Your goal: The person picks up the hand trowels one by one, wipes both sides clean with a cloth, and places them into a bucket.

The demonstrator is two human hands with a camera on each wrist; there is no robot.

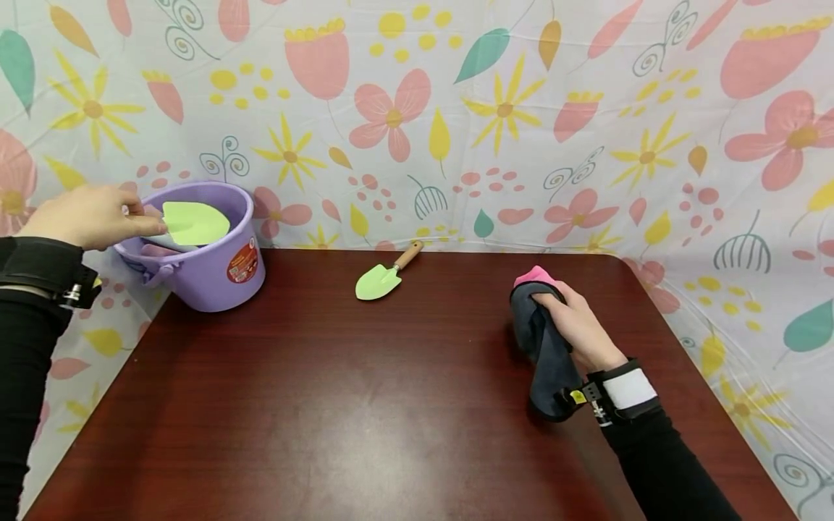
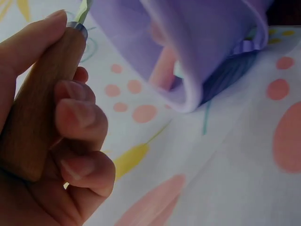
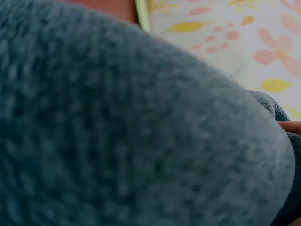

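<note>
The fingers (image 2: 77,115) of the left hand (image 1: 87,215) are curled round a wooden handle (image 2: 37,108), thumb laid along its top; the green blade of that trowel (image 1: 194,222) lies over the mouth of the purple bucket (image 1: 221,278), which stands at the worktop's ten o'clock corner. Inside the bucket something pale and pinkish shows, too hidden to name. The fingers of the right hand (image 1: 580,325) are clenched on a grey cloth (image 1: 541,347) with a pink one (image 1: 536,276) bunched beneath its far end, pressed to the worktop (image 1: 365,405) at about three o'clock. The right wrist view is filled by the grey pile and adds little.

A second green trowel (image 1: 384,276) lies free near twelve o'clock, blade toward the person, well apart from both hands.

The step in hand looks like placing the held trowel into the bucket. Judged from this, the next move calls for tilting the blade down past the rim and letting the handle go only once it rests inside, with the bucket so near the edge that a nudge could tip it.
</note>
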